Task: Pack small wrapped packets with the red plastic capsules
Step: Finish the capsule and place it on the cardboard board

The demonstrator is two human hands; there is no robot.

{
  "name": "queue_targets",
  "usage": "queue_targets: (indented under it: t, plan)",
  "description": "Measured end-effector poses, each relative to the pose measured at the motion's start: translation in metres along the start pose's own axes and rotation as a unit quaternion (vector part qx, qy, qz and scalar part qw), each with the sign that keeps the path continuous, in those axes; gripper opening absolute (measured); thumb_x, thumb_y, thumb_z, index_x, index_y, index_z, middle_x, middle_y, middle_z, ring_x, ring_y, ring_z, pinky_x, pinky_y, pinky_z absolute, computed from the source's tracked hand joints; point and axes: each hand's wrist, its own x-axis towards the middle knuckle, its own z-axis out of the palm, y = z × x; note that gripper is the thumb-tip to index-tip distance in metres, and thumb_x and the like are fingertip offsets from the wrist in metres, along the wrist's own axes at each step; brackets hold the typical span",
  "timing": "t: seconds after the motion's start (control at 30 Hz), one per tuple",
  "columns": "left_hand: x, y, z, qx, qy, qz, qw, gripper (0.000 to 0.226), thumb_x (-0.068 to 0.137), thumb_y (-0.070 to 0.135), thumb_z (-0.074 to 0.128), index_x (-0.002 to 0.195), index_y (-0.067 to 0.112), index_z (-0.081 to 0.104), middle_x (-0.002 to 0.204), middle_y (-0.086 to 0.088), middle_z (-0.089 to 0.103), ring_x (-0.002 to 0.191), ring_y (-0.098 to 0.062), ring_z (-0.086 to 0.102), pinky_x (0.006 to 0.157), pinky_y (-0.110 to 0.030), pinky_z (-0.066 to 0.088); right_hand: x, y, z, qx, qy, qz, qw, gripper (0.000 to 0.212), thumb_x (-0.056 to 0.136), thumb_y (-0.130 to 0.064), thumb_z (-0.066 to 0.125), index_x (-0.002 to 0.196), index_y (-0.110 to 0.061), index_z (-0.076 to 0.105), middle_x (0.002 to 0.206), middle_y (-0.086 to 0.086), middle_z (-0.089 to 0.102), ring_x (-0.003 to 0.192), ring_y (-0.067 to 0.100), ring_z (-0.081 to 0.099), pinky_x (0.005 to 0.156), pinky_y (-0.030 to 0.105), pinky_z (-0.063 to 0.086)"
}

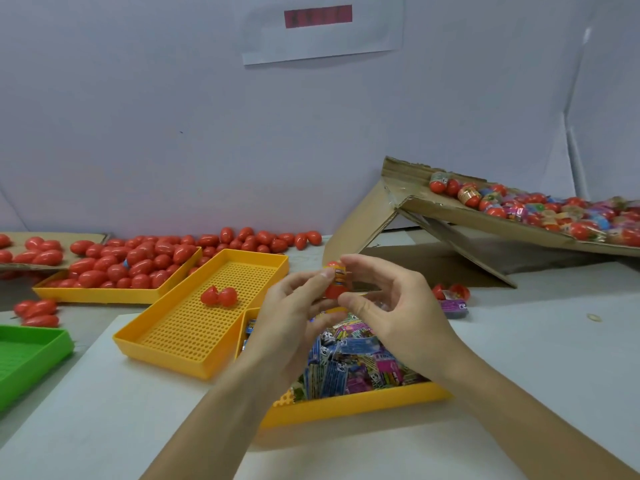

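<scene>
Pinching a small red plastic capsule (335, 279) between them, the person's left hand (294, 313) and right hand (388, 306) meet above the near yellow plastic tray of colourful wrapped packets (349, 407). A striped packet appears wedged in the capsule's middle, so the step in hand looks like closing the shell around it. Both thumbs and forefingers curl onto the capsule; the other fingers hang loose. The next move likely calls for pressing the halves together until they seat, then dropping the capsule onto the tilted cardboard flap (450, 209) at right, where filled ones lie. Two open red halves (219, 296) wait in the perforated yellow tray (207, 320) beside the left hand.
</scene>
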Motion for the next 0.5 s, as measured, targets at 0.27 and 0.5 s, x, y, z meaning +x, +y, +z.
queue_targets:
  t: [0.27,0.5]
  plan:
    - [0.048,0.025,0.004,0.189,0.137,-0.034,0.972,0.040,0.085,0.016,0.078,0.113,-0.004,0.058,0.107,-0.018,0.069,0.075,-0.020,0.074,0.078,-0.029,0.059,0.002,0.009,0.001,-0.062,0.022,0.044,0.997,0.029,0.098,-0.034,0.060,0.126,-0.030,0.064,0.107,-0.021,0.067,0.105,-0.008,0.058,0.081,0.009,0.049]
    - [0.124,0.076,0.119,0.249,0.031,0.003,0.968,0.043,0.085,0.033,0.077,0.113,0.005,0.060,0.096,0.000,0.065,0.083,-0.004,0.064,0.063,-0.011,0.052,0.000,0.013,0.001,-0.094,0.021,0.032,0.995,0.025,0.097,-0.041,0.057,0.122,-0.042,0.061,0.117,-0.035,0.052,0.113,-0.009,0.051,0.078,0.011,0.047]
